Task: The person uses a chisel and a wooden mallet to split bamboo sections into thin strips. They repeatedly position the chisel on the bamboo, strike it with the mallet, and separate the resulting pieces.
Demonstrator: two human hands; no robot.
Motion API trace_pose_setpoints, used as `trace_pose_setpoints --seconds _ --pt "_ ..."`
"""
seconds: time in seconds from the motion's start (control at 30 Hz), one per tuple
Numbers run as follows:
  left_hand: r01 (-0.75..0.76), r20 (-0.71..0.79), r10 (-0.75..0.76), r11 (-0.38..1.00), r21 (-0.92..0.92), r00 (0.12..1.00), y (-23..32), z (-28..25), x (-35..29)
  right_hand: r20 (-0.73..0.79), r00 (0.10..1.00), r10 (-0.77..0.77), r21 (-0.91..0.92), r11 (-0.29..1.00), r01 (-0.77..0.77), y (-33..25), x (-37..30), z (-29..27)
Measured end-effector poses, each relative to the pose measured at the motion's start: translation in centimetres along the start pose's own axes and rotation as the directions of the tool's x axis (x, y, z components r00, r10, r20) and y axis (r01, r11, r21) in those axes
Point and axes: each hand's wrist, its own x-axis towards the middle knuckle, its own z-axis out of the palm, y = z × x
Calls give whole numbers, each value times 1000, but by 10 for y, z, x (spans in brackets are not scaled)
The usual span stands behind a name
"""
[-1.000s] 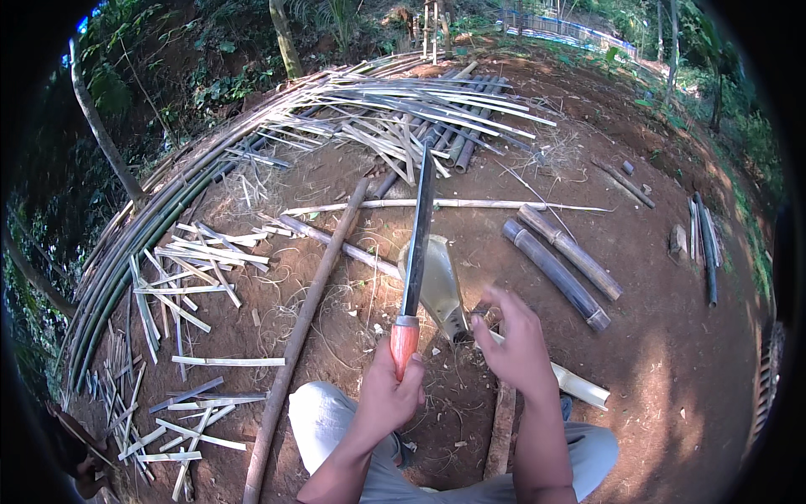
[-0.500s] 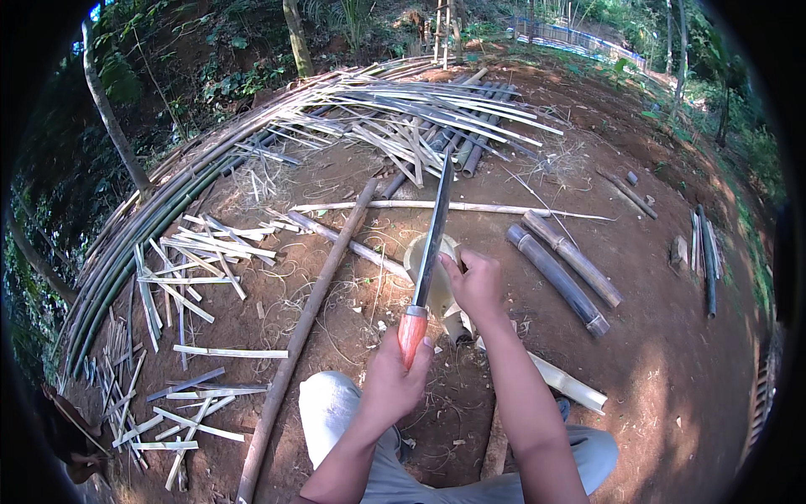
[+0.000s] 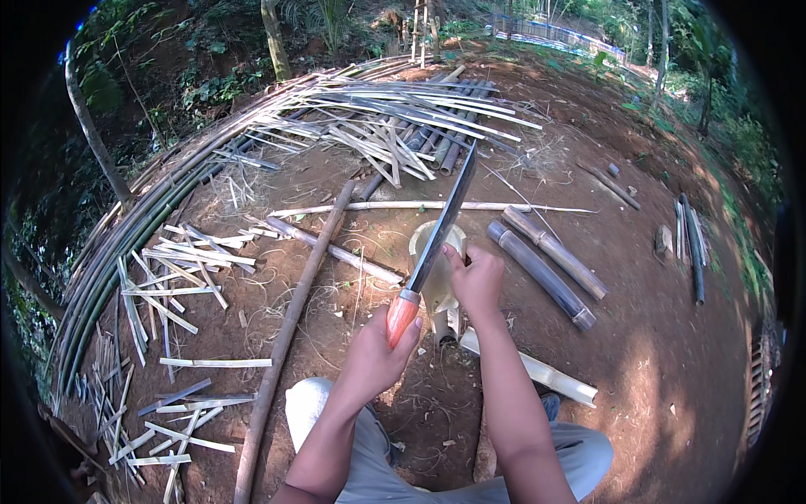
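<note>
My left hand [image 3: 375, 356] is wrapped round the orange wooden handle [image 3: 402, 317] of a machete. Its long dark blade [image 3: 444, 215] tilts up and away to the right. Beside the blade, my right hand [image 3: 477, 281] has its fingers curled and its thumb close to the blade's edge. Whatever those fingers hold, if anything, is hidden. Beneath the blade stands a thick pale bamboo piece [image 3: 440, 292] with a round rim, partly covered by the machete and my right hand. A split bamboo length [image 3: 554, 375] lies on the ground near my right knee.
Two thick bamboo sections [image 3: 541, 275] lie to the right. A long pole [image 3: 290, 344] runs along my left, beyond it scattered split strips [image 3: 189, 267]. Long bamboo poles [image 3: 138, 244] curve round the far left, and a heap of strips [image 3: 378, 113] lies at the back.
The view has shifted, so the surroundings sit slightly further left. The machete's tip has swung to the right, tilting the blade more. My left hand still grips its handle.
</note>
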Motion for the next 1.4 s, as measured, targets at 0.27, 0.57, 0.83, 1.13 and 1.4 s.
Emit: trace_pose_setpoints --seconds 0.27,0.57,0.83,1.13,1.4 --pt "48 35 -49 998 29 998 11 18 2 -90 993 -75 126 988 86 23 -3 -12" --pt "46 90 -55 994 102 994 29 21 -4 115 582 805 -487 556 -673 274 -271 32" --pt "37 101 -49 992 117 994 24 16 0 133 340 931 -747 320 -583 361 -371 73" --pt "56 102 -60 998 41 993 12 3 9 294 468 833 -261 541 -799 309 -277 57" --pt "72 44 -73 997 11 996 6 9 29 960 214 182 277 -747 -604 218 -165 -41"
